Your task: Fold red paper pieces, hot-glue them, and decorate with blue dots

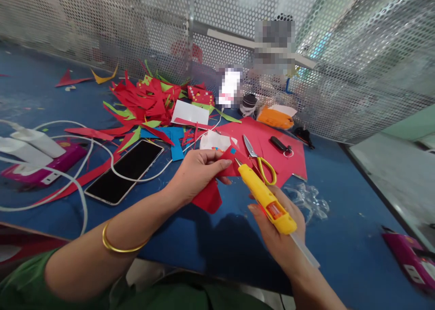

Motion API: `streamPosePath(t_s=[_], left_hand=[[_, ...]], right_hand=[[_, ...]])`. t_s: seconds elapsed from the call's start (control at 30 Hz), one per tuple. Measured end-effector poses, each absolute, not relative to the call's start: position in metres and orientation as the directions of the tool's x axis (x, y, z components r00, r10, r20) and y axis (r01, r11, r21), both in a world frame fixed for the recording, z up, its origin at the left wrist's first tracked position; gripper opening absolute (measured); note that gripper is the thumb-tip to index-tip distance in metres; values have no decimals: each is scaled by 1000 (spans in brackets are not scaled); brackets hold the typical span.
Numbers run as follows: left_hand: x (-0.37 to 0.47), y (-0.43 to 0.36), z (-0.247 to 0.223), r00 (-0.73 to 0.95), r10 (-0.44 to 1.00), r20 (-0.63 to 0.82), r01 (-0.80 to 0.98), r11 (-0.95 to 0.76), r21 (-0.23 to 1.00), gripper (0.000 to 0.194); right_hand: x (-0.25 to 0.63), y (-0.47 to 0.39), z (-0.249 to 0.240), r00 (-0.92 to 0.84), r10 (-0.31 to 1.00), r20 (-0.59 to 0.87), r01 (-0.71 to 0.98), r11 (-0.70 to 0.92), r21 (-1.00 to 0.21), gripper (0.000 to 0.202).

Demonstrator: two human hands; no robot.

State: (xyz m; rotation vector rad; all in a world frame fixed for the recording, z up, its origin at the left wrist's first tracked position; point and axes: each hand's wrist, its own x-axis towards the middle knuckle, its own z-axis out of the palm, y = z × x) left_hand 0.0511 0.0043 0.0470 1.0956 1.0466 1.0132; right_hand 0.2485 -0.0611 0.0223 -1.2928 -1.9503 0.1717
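My left hand [204, 171] pinches a folded red paper piece [210, 196] between thumb and fingers. A small blue square [233, 151] sits on its upper part. My right hand [280, 217] grips a yellow hot glue gun [261, 192] with a pale glue stick out of its rear end. The gun's metal nozzle points at the red paper, close to the blue square; whether it touches I cannot tell. Just beyond the gun lie yellow-handled scissors [258, 160] on a large red sheet [288, 158]. White paper [217, 141] with small coloured bits lies behind my left hand.
Red and green paper scraps [149, 97] heap up at the back left. A dark phone [125, 171], white cables and a purple power strip [44, 162] occupy the left. Crumpled clear plastic [311, 201] lies right, another purple strip [408, 260] farther right. Perforated metal mesh [136, 24] stands behind.
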Motion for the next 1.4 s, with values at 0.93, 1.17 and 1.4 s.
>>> streamPosePath(t_s=[0.93,1.17,1.4], left_hand=[[53,5,48,206,967,-153,-75,171,982,9],[53,6,46,209,966,-155,-68,172,983,14],[54,5,48,197,968,-154,-61,169,984,11]], right_hand=[[246,-59,27,-169,831,529,748,458,-480,21],[246,-59,26,-165,830,532,746,458,-484,21],[248,-59,25,-161,839,519,754,444,-484,23]])
